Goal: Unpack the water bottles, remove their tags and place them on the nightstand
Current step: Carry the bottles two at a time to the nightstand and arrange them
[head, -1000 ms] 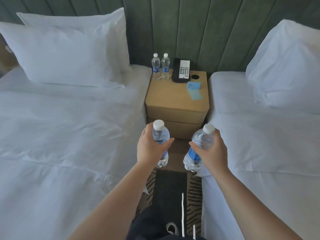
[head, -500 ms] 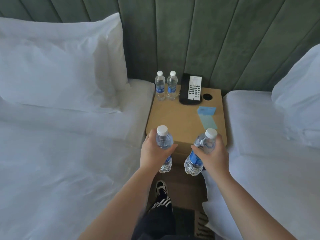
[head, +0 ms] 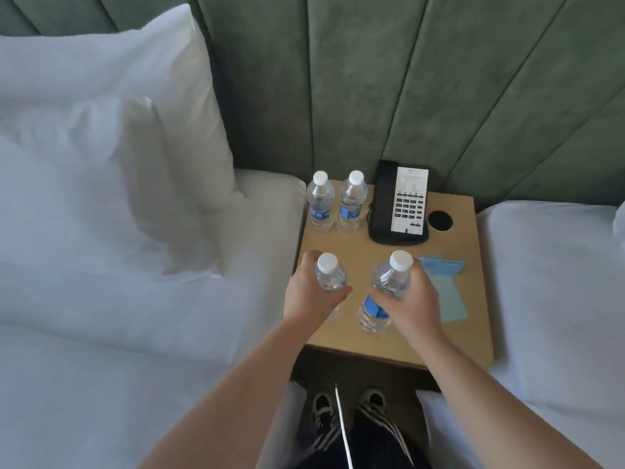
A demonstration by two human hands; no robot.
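My left hand [head: 313, 294] grips a clear water bottle [head: 329, 274] with a white cap, held upright over the left front of the wooden nightstand [head: 351, 330]. In my right hand [head: 411, 301] is a second water bottle [head: 385, 292] with a blue label, tilted, its base low over the nightstand top. Two more capped bottles, one [head: 319, 201] beside the other [head: 352, 200], stand at the nightstand's back left corner.
A black telephone [head: 399, 203] sits at the back of the nightstand, a round black socket [head: 440, 220] right of it. Light blue cards [head: 446, 289] lie on the right side. White beds [head: 101, 333] with pillows flank the nightstand; a green padded headboard [head: 406, 79] is behind.
I have stepped closer to the nightstand. Both hands have carried their bottles forward from in front of the nightstand to over its top.
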